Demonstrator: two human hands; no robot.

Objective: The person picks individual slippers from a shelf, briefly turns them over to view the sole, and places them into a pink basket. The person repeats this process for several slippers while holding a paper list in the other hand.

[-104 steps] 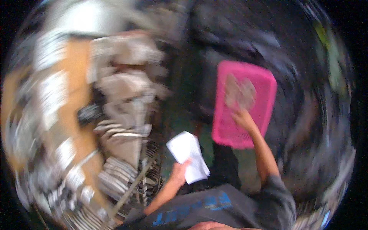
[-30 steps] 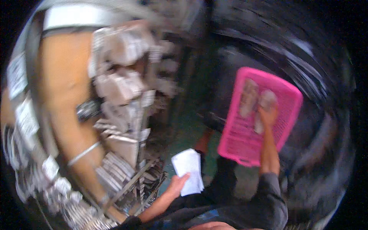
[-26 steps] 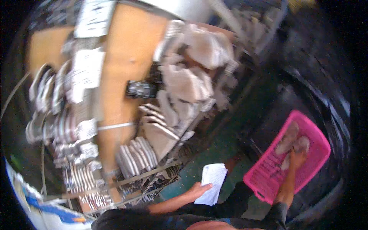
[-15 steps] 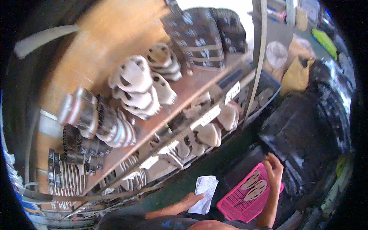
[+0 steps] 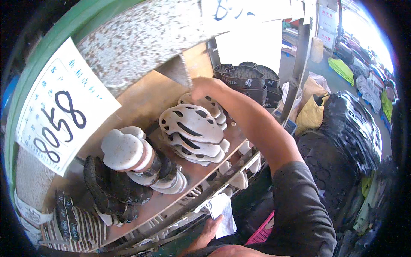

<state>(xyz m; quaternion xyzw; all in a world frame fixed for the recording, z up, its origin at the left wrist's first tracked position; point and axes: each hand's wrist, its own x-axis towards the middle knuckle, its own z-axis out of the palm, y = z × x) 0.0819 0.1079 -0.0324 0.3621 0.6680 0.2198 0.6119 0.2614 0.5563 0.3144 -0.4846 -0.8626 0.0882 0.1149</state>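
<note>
My left hand (image 5: 208,227) is closed on a sheaf of printed white paper sheets (image 5: 223,216) in front of the shelf. With the arm stretched out across the shelf, my right hand (image 5: 206,88) is over the rear stack of pale, slotted, sole-shaped plates (image 5: 212,105). Its fingers bend down at the far edge of that stack. Their tips are hidden, so a grip cannot be made out. A nearer stack of similar plates (image 5: 192,126) stands just in front. Partly behind my right sleeve, the pink plastic basket (image 5: 261,230) sits low down.
White rounded blocks (image 5: 122,150) and black curved bands (image 5: 100,184) are piled on the shelf's left. More black ring shapes (image 5: 244,77) stand at the back. A metal post (image 5: 295,81) and a paper-labelled upper beam (image 5: 141,36) frame the opening. Black sheeting (image 5: 351,124) is heaped at right.
My right hand has moved from beside the pink basket up and left to the rear plate stack. The view has shifted closer to the shelf. My left hand still holds the papers.
</note>
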